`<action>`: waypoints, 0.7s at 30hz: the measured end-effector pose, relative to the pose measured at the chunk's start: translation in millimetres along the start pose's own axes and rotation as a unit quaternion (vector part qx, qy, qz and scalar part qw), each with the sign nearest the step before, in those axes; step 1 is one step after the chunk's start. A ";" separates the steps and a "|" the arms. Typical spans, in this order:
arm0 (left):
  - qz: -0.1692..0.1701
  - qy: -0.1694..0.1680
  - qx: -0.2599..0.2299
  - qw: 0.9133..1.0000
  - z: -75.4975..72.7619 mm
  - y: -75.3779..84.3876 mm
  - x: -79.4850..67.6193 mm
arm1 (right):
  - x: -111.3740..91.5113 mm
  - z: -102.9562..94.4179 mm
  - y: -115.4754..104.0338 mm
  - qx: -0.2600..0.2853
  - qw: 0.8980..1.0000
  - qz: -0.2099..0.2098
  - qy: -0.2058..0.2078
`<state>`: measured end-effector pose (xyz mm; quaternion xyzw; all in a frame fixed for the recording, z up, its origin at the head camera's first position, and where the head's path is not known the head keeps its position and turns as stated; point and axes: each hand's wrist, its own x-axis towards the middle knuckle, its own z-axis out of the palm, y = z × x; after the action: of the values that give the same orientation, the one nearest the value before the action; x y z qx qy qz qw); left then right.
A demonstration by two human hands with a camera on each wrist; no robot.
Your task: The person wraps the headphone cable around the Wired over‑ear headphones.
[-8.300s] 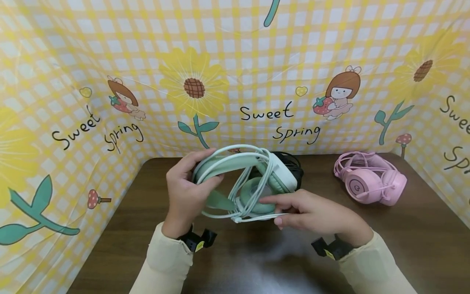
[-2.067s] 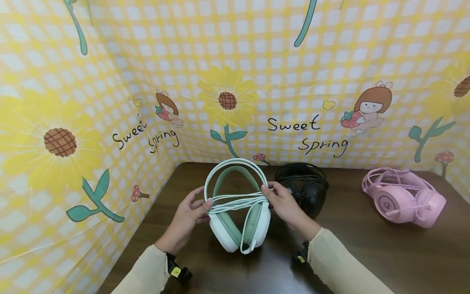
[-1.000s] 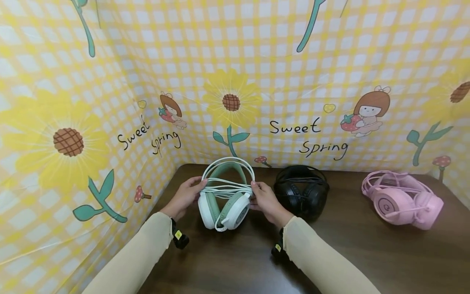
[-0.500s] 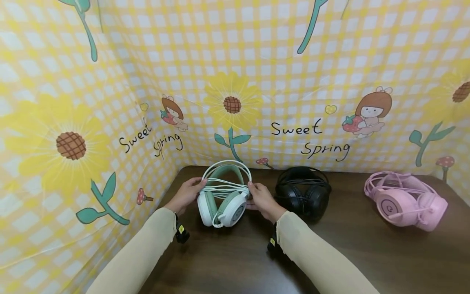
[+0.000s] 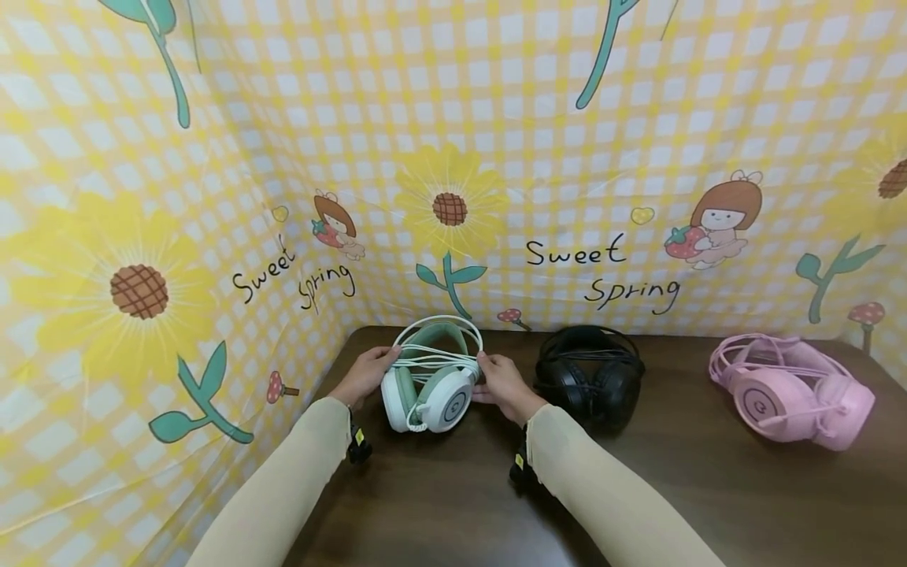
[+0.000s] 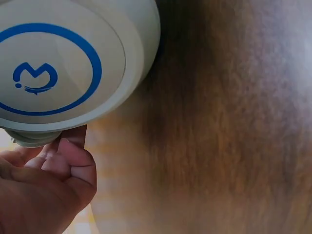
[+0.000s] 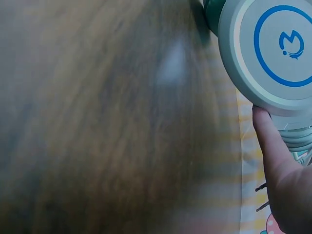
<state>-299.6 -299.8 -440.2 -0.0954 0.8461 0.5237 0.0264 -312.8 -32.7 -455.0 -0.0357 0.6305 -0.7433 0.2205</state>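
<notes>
White-and-green headphones [image 5: 452, 400] sit at the table's back left, headband up and ear cups low, with a pale cable [image 5: 434, 361] wound across below the band. My left hand [image 5: 365, 375] grips their left side, thumb in front. On the other side my right hand [image 5: 507, 387] holds the band's lower end between thumb and fingers. In the left wrist view, curled fingers [image 6: 73, 161] lie under an ear cup [image 6: 68, 68] bearing a blue ring logo. The right wrist view has one finger [image 7: 268, 136] extended against the other ear cup [image 7: 273, 48]. Some fingertips are hidden behind the headphones.
Black headphones [image 5: 591, 382] stand just right of my right hand. Farther right lie pink headphones [image 5: 782, 398], their cable wrapped round them. A yellow checked cloth [image 5: 567, 157] with flower prints walls the dark wooden table [image 5: 453, 496] at the back and left.
Earlier both hands held the white-and-green headphones raised and sideways; since then they turned upright and came down at the back left, beside the black pair. In the last second they barely shifted.
</notes>
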 end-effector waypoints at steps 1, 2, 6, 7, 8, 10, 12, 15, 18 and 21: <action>0.002 0.001 0.004 1.000 -0.1 -0.5 -0.5 | 1.4 0.0 1.2 0.003 1.000 0.004 0.002; 0.003 0.001 0.009 1.000 -0.3 -0.9 -0.8 | 2.8 -0.1 2.3 0.006 1.000 0.007 0.003; 0.006 0.001 0.029 1.000 -2.0 -0.8 -2.9 | 7.6 0.2 5.2 0.004 1.000 0.018 0.006; 0.003 0.000 0.033 0.999 -1.6 -0.2 -2.6 | 8.6 -0.6 5.4 0.004 1.000 0.022 0.006; 0.000 -0.002 0.032 0.999 -1.2 0.2 -2.4 | 9.2 -1.1 5.4 0.001 1.000 0.026 0.005; -0.006 -0.005 0.032 0.999 -0.7 0.1 -2.1 | 10.3 -2.6 5.5 -0.009 0.999 0.031 0.004; -0.013 -0.005 0.021 1.000 0.0 -1.7 -0.2 | 11.8 -3.6 6.0 -0.016 0.999 0.032 0.006; -0.012 -0.003 0.007 1.000 0.6 -4.3 3.1 | 14.7 -4.6 6.4 -0.019 0.999 0.032 0.009; -0.013 -0.002 0.001 1.000 0.4 -5.4 5.3 | 17.2 -4.0 7.2 -0.015 0.999 0.035 0.010; -0.019 -0.003 0.001 1.000 -1.3 -7.0 6.2 | 18.0 -2.6 8.7 -0.011 0.999 0.036 0.013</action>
<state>-304.3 -304.8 -446.7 -0.1095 0.8445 0.5229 0.0391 -327.5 -38.0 -467.9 -0.0059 0.6420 -0.7286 0.2388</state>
